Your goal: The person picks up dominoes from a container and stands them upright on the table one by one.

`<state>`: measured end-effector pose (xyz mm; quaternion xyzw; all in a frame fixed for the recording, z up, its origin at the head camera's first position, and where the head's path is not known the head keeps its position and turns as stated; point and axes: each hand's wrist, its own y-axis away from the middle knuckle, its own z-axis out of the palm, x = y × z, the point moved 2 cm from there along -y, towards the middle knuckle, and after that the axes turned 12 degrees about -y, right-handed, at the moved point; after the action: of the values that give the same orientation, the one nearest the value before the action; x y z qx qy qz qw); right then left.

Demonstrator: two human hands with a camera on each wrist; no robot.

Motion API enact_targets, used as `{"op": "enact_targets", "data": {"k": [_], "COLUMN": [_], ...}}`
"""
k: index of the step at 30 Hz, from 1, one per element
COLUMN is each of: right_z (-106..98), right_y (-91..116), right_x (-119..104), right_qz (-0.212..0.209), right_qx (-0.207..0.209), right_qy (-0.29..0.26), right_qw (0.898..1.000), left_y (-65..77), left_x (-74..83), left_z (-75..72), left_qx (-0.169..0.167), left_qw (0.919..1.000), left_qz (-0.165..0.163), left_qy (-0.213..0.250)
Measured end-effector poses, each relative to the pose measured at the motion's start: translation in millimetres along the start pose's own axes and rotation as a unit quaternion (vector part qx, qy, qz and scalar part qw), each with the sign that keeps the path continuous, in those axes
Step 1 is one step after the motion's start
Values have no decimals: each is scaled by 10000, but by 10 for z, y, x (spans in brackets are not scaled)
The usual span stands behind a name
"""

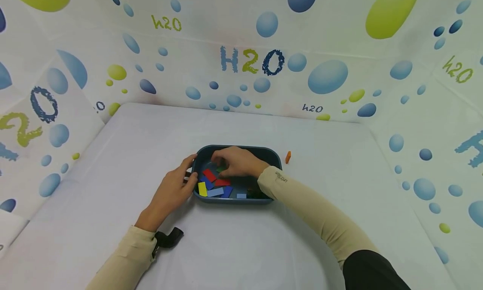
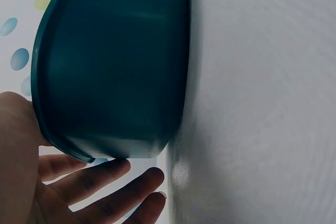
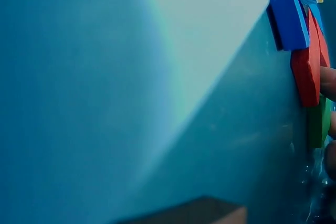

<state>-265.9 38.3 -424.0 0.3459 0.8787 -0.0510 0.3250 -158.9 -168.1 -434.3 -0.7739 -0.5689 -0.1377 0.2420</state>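
A dark teal plastic tub (image 1: 234, 201) stands on the white table with several flat coloured blocks inside. My left hand (image 1: 171, 189) is at its left end, fingers spread along the outer wall and rim; the left wrist view shows the fingers (image 2: 113, 198) fairly straight. My right hand (image 1: 239, 162) reaches into the tub, fingers bent down and thumb opposite. Between them is a green block (image 1: 220, 168), which they pinch; the right wrist view shows fingertips against it, partly cut off. Red blocks (image 1: 209, 175), blue blocks (image 1: 227, 192) and a yellow block (image 1: 202, 189) lie beside it.
An orange piece (image 1: 288, 157) is on the table just right of the tub. A light blue block (image 1: 241, 195) lies near the tub's front wall. A patterned cloth (image 1: 253, 88) backs the table. A black strap (image 1: 170, 238) hangs from my left wrist.
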Motion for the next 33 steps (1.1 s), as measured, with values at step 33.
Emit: {"op": "enact_targets", "data": {"k": [33], "right_z": [-74], "right_y": [29], "right_x": [24], "right_qz": [-418], "right_qx": [-4], "right_qy": [-1669], "right_qw": [9851], "left_y": [10], "left_x": [-23], "left_z": [10], "left_qx": [-82], "left_qw": [9999], "left_qz": [-71], "left_qy": [44]}}
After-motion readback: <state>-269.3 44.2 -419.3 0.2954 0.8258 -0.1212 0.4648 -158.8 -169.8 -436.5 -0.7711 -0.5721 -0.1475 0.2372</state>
